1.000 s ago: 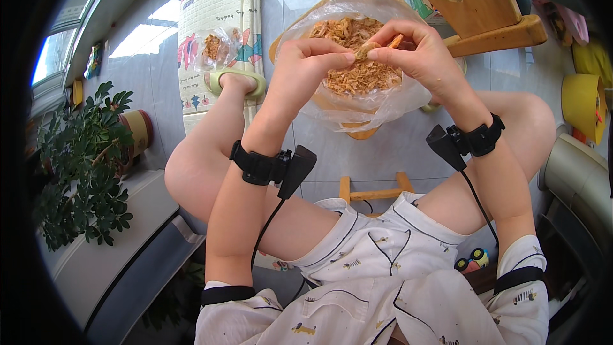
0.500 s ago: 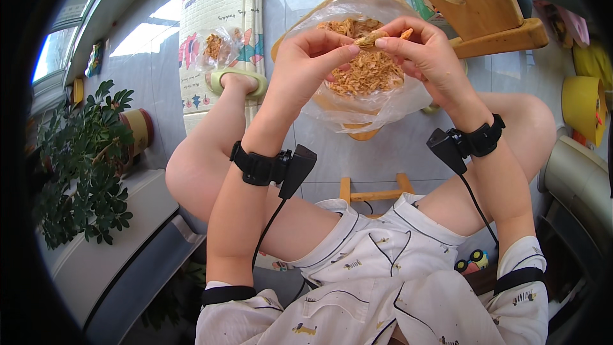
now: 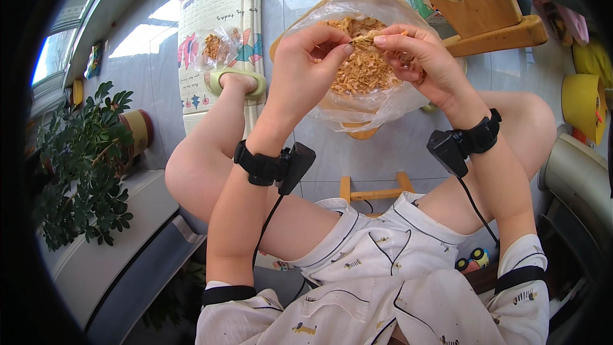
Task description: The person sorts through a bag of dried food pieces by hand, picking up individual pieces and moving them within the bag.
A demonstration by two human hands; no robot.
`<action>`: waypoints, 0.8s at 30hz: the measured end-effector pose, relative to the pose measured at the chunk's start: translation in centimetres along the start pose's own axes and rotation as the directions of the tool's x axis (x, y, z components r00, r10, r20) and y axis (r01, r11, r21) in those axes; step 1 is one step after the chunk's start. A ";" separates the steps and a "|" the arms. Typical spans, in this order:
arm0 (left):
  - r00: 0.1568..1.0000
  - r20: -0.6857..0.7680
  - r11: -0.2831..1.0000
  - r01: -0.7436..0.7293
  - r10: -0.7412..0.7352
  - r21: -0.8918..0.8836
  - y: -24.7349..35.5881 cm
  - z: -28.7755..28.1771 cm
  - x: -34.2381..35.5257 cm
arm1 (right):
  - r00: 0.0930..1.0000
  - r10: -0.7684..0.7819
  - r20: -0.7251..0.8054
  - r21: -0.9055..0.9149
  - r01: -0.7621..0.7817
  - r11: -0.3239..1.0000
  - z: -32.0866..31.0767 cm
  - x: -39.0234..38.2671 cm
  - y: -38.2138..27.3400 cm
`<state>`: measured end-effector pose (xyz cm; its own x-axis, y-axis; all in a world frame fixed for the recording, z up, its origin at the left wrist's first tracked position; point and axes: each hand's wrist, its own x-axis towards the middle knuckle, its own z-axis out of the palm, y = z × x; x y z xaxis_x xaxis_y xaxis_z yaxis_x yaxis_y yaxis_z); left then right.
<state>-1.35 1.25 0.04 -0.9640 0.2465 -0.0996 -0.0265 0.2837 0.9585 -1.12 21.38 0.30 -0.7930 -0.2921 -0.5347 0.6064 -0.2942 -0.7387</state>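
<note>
Above an open clear plastic bag (image 3: 361, 114), my two hands work close together. The bag holds a heap of small orange-brown dried pieces (image 3: 367, 76), which could be dried shrimp. Thumb and forefinger of my left hand (image 3: 299, 67) pinch one end of a thin yellowish-brown dried piece (image 3: 364, 40). My right hand (image 3: 424, 57) pinches the other end, with its remaining fingers curled and more orange-brown bits partly visible in them. The bag rests on a wooden chair seat (image 3: 363, 133). Black devices are strapped to both wrists, with cables running along the forearms.
A smaller clear bag (image 3: 216, 49) with brownish bits lies on a patterned mat (image 3: 191, 13) at the left. The wooden chair back (image 3: 488, 0) rises at far right. A potted plant (image 3: 83, 160) stands left, a yellow bin (image 3: 582, 107) right. A small wooden frame (image 3: 377, 195) sits between my legs.
My left hand has shifted slightly left and down. The right hand has turned, its fingers curling further in. The pinched piece now looks thinner between the fingertips.
</note>
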 end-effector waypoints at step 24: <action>0.995 0.002 0.995 -0.097 0.097 0.016 -0.3 -0.8 0.5 | 0.999 0.037 0.012 -0.119 -0.035 0.992 0.1 -0.1 -0.2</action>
<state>-2.06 0.54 -0.04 -0.9616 0.2744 -0.0064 0.0716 0.2732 0.9593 -1.18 21.34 0.54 -0.7694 -0.3132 -0.5566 0.6226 -0.1732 -0.7631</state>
